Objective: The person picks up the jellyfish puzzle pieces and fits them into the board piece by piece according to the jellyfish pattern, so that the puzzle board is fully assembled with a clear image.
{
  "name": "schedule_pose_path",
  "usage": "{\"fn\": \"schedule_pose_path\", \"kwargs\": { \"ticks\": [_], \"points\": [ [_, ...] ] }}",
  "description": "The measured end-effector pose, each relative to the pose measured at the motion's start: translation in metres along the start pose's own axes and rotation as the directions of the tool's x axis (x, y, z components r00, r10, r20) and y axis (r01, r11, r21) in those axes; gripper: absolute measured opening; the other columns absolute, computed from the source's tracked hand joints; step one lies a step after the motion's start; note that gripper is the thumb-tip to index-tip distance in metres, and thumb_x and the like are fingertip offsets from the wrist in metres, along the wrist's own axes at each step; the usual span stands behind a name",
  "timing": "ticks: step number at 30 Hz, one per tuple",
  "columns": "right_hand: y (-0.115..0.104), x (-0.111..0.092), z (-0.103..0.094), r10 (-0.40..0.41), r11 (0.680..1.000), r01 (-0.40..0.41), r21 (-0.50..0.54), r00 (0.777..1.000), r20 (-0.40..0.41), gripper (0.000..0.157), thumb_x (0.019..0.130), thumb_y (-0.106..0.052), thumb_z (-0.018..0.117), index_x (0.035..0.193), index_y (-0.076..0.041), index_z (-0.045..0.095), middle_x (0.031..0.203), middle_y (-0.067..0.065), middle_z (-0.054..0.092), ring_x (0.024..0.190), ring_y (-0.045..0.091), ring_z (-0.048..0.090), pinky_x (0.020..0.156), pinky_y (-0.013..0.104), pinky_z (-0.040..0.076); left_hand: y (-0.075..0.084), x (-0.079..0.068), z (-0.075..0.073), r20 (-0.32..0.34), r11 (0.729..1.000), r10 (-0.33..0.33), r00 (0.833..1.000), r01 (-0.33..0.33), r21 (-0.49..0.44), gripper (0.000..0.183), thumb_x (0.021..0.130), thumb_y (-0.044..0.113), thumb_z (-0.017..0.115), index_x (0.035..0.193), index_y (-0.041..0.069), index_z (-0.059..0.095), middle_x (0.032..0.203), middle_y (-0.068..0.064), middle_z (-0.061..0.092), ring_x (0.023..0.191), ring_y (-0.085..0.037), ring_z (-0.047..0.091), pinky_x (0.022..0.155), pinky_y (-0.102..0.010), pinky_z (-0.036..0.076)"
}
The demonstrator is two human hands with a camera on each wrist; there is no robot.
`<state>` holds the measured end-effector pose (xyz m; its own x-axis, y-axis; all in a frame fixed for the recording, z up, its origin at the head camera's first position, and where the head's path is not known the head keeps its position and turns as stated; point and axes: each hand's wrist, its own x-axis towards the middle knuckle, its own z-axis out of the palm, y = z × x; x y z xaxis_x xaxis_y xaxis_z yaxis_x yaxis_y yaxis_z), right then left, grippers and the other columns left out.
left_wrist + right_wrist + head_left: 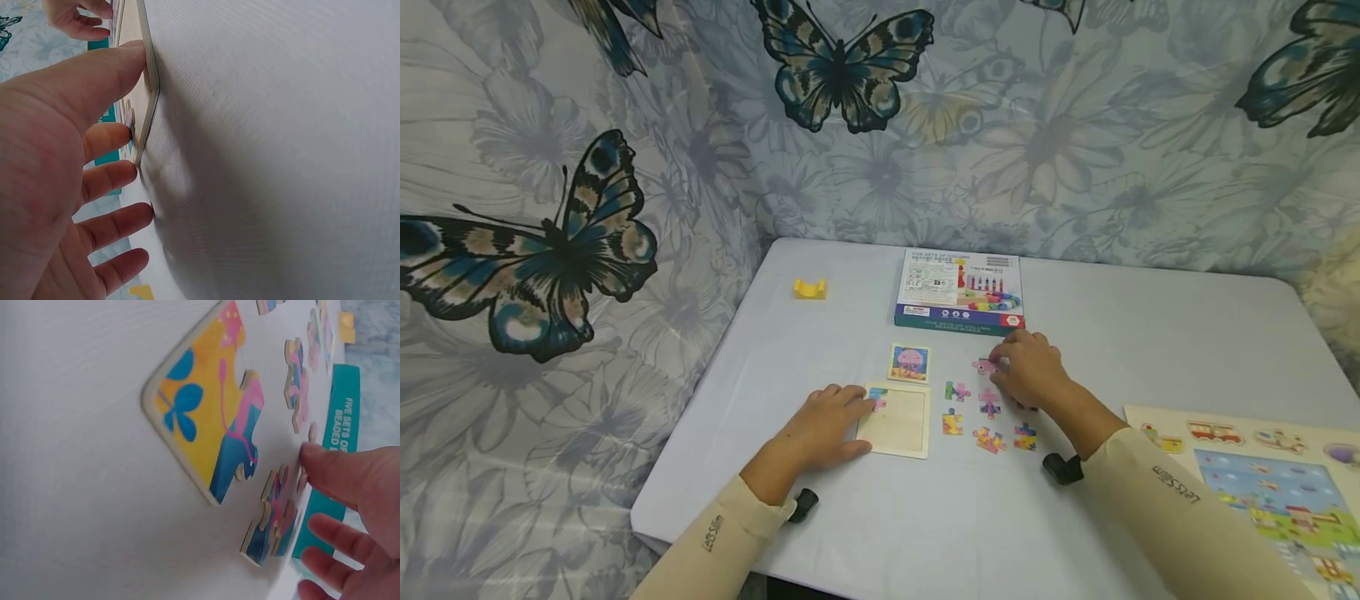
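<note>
My left hand [823,425] rests at the left side of a shallow wooden puzzle tray [898,446], thumb on its near rim and fingers loosely spread. A corner puzzle piece [878,398] lies inside the tray's upper left, by the fingertips. To the right, my right hand [1033,371] pinches a pink puzzle piece [983,366] low over the table; the thumb hides part of it in the right wrist view. Several loose pieces lie nearby, among them a yellow and blue corner piece [206,406] and a pink one [989,404].
Above the tray sits a small square picture card [910,363] with a pink figure. A boxed bead set [958,292] lies at the back, and a yellow curved block [810,289] at the back left. On the right is a large picture board [1165,417].
</note>
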<state>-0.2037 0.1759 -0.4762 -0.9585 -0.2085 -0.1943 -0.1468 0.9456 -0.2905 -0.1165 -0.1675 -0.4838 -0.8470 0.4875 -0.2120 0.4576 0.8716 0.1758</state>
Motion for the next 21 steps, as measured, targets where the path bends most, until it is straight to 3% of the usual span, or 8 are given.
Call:
{"fn": "schedule_pose_path", "kwargs": {
  "ticks": [6,10,14,17,21],
  "points": [
    [-0.006,0.001,-0.004,-0.005,1.000,0.004,0.029,1.000,0.022,0.034,0.090,-0.025,0.077,0.118,-0.005,0.073,0.129,0.023,0.058,0.120,0.044,0.047,0.102,0.063,0.042,0.000,0.000,0.000,-0.002,1.000,-0.007,1.000,0.007,-0.004,0.067,0.092,0.052,0.071,0.150,0.022,0.053,0.155,-0.002,0.048,0.138,-0.026,0.045,0.115,-0.048,0.038],
    [-0.022,-0.004,-0.007,-0.016,0.996,0.012,0.092,0.999,0.049,0.038,0.091,-0.024,0.074,0.121,-0.001,0.070,0.124,0.020,0.064,0.115,0.039,0.053,0.102,0.057,0.050,0.001,0.000,-0.001,0.002,1.000,0.005,1.000,-0.005,-0.005,0.070,0.093,0.052,0.070,0.153,0.023,0.050,0.159,0.000,0.044,0.138,-0.024,0.044,0.115,-0.046,0.038],
    [-0.053,-0.012,-0.002,-0.130,0.982,0.124,0.141,0.991,0.034,0.034,0.089,-0.020,0.075,0.119,-0.002,0.073,0.117,0.013,0.072,0.111,0.033,0.061,0.100,0.051,0.055,0.002,-0.001,-0.003,0.016,1.000,0.030,0.999,-0.030,0.000,0.072,0.095,0.050,0.069,0.156,0.019,0.046,0.162,0.003,0.042,0.138,-0.023,0.045,0.113,-0.044,0.039],
    [-0.077,-0.019,0.009,-0.277,0.956,0.277,0.100,0.961,-0.016,0.028,0.088,-0.020,0.078,0.114,-0.008,0.078,0.111,0.009,0.075,0.108,0.030,0.063,0.099,0.049,0.055,0.002,0.000,-0.005,0.029,0.999,0.038,0.999,-0.039,0.012,0.072,0.095,0.050,0.068,0.156,0.018,0.045,0.161,0.004,0.043,0.138,-0.023,0.046,0.112,-0.045,0.040],
    [-0.102,-0.021,0.028,-0.452,0.891,0.454,0.014,0.889,-0.079,0.021,0.088,-0.019,0.080,0.109,-0.016,0.082,0.101,0.005,0.075,0.096,0.023,0.062,0.090,0.040,0.056,0.002,0.002,-0.006,0.044,0.999,0.031,0.999,-0.032,0.024,0.070,0.095,0.051,0.068,0.155,0.020,0.047,0.160,0.005,0.043,0.138,-0.022,0.046,0.112,-0.045,0.040]
  ]
}}
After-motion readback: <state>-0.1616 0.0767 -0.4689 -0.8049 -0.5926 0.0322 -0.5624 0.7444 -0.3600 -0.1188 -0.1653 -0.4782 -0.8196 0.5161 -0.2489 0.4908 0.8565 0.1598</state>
